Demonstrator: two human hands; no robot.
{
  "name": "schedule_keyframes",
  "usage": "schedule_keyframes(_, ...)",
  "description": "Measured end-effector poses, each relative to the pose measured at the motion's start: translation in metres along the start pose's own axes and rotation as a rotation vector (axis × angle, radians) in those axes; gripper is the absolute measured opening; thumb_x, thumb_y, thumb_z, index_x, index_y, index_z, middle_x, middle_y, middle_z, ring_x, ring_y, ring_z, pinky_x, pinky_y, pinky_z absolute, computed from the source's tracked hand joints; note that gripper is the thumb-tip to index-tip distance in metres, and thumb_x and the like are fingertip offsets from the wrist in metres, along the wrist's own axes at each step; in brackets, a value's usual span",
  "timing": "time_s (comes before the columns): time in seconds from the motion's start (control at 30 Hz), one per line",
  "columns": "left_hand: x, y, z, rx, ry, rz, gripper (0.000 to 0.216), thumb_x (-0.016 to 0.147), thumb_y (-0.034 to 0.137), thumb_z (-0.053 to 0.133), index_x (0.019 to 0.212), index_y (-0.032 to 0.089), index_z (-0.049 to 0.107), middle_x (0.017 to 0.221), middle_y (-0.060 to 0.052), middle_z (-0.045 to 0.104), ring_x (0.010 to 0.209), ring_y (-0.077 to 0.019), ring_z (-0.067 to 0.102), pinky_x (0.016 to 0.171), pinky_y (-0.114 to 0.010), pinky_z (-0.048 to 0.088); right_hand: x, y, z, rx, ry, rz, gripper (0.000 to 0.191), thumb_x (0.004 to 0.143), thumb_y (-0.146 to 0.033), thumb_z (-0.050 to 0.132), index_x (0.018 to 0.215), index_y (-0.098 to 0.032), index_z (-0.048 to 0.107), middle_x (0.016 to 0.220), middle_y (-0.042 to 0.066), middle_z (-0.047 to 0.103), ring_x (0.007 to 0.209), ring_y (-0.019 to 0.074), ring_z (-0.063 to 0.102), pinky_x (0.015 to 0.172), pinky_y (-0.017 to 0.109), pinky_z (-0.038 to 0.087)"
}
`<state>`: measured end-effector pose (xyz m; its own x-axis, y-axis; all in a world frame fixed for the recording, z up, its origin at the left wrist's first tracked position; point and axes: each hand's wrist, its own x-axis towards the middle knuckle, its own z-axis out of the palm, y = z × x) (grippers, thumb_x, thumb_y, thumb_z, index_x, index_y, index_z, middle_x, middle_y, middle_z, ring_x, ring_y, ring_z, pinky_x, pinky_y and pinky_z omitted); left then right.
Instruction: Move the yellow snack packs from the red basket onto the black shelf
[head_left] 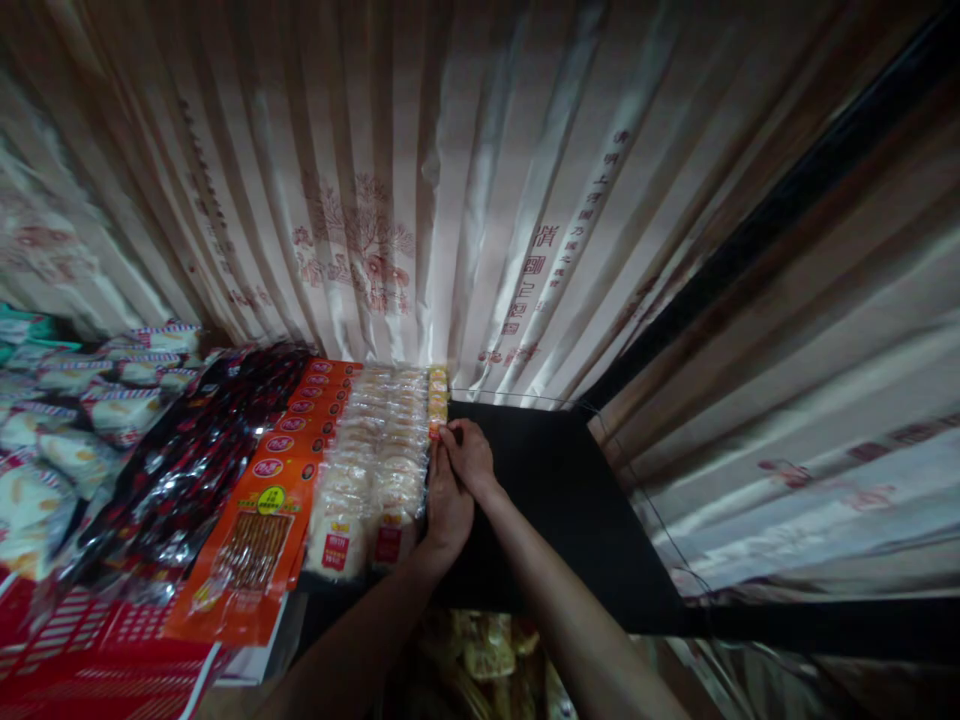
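Note:
My left hand (448, 508) and my right hand (474, 460) meet at the front end of a narrow row of small yellow-and-orange packets (437, 388). The fingers of both hands close around the nearest small packet (435, 428), which they partly cover. My right hand is bent over it from the right, while my left hand lies along the side of the clear-wrapped round white crackers (388, 535). Those crackers stand in two overlapping columns with red labels. Left of them is a row of orange snack bags (262, 520) showing brown sticks through a window.
Dark red shiny packages (187, 460) and white-and-clear snack bags (120, 410) fill the left. A red plastic basket (97, 640) is at lower left. The black shelf (562, 510) extends right. A pleated printed curtain (480, 180) hangs behind; a thin cord (652, 505) crosses the right edge.

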<state>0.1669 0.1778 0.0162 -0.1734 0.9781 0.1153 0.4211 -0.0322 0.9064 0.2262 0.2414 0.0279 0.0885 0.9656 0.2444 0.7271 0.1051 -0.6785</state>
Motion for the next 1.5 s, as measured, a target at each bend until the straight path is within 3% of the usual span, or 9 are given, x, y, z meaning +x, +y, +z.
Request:
schedule_keyframes(0.1,-0.009,0.004,-0.001,0.038,-0.035,0.007,0.052,0.079,0.009,0.040,0.130,0.003,0.040,0.141,-0.019,0.037,0.134,-0.0223,0.032,0.112,-0.035,0.027,-0.015,0.000,-0.011,0.022,0.030,0.031,0.020,0.082,-0.032,0.046,0.088,-0.018,0.059,0.090,0.007,0.061,0.083,0.0190,0.058,0.077,0.032,0.046)
schedule_keyframes(0.33,-0.065,0.015,-0.013,0.067,-0.129,0.065,0.046,0.074,0.002,0.036,0.115,0.014,0.053,0.118,-0.011,0.058,0.113,-0.0175,0.053,0.100,-0.031,0.042,-0.076,0.005,-0.048,0.122,0.053,0.122,0.023,0.081,-0.028,0.044,0.092,-0.017,0.060,0.096,0.009,0.062,0.084,0.0187,0.060,0.076,0.031,0.048)
schedule_keyframes(0.53,-0.138,0.003,-0.030,0.100,-0.423,0.216,0.034,0.076,0.006,0.034,0.093,0.018,0.061,0.093,-0.006,0.064,0.091,-0.0166,0.060,0.085,-0.028,0.048,-0.164,0.013,-0.073,0.401,0.129,0.245,0.030,0.084,-0.040,0.042,0.100,-0.018,0.055,0.091,0.008,0.065,0.070,0.0151,0.063,0.065,0.025,0.051)
schedule_keyframes(0.67,-0.180,-0.021,-0.037,0.286,-0.582,0.111,0.042,0.075,0.006,0.037,0.110,0.016,0.059,0.116,-0.011,0.061,0.109,-0.0209,0.056,0.097,-0.033,0.042,-0.227,0.033,-0.072,0.188,0.009,0.238,0.027,0.086,-0.039,0.040,0.092,-0.021,0.059,0.080,0.005,0.067,0.072,0.0172,0.063,0.068,0.026,0.049)
schedule_keyframes(0.8,-0.202,-0.047,-0.040,0.528,-0.556,-0.009,0.054,0.073,0.002,0.039,0.124,0.012,0.052,0.137,-0.014,0.046,0.132,-0.0264,0.034,0.110,-0.043,0.026,-0.266,0.057,-0.060,-0.125,-0.105,0.290,0.027,0.087,-0.028,0.039,0.100,-0.022,0.062,0.102,0.008,0.066,0.093,0.0200,0.062,0.083,0.029,0.046)
schedule_keyframes(0.93,-0.208,-0.054,-0.037,0.529,-0.597,-0.002,0.058,0.072,0.002,0.037,0.128,0.013,0.048,0.139,-0.012,0.044,0.135,-0.0246,0.029,0.111,-0.041,0.023,-0.273,0.062,-0.049,-0.311,-0.201,0.320,0.037,0.084,-0.026,0.047,0.120,-0.021,0.054,0.123,0.013,0.055,0.106,0.0241,0.057,0.085,0.032,0.045)
schedule_keyframes(1.07,-0.214,-0.043,-0.036,0.476,-0.593,-0.006,0.056,0.073,0.003,0.038,0.128,0.011,0.049,0.138,-0.012,0.045,0.135,-0.0232,0.029,0.112,-0.039,0.022,-0.263,0.054,-0.039,-0.386,-0.255,0.350,0.043,0.082,-0.032,0.053,0.122,-0.019,0.050,0.112,0.017,0.060,0.096,0.0282,0.062,0.074,0.035,0.047)
schedule_keyframes(1.3,-0.225,-0.030,-0.043,0.413,-0.548,-0.041,0.043,0.076,0.008,0.040,0.115,0.010,0.059,0.137,-0.015,0.045,0.131,-0.0250,0.036,0.109,-0.039,0.029,-0.265,0.057,-0.035,-0.367,-0.189,0.348,0.029,0.083,-0.024,0.043,0.106,-0.016,0.059,0.097,0.016,0.066,0.078,0.0231,0.064,0.065,0.030,0.046)
schedule_keyframes(1.5,-0.222,-0.034,-0.044,0.377,-0.496,-0.010,0.051,0.074,0.004,0.036,0.121,0.013,0.055,0.131,-0.011,0.053,0.129,-0.0217,0.039,0.110,-0.037,0.028,-0.280,0.059,-0.056,-0.168,-0.156,0.267,0.024,0.083,-0.023,0.037,0.081,-0.019,0.061,0.080,0.009,0.068,0.073,0.0190,0.063,0.069,0.027,0.045)
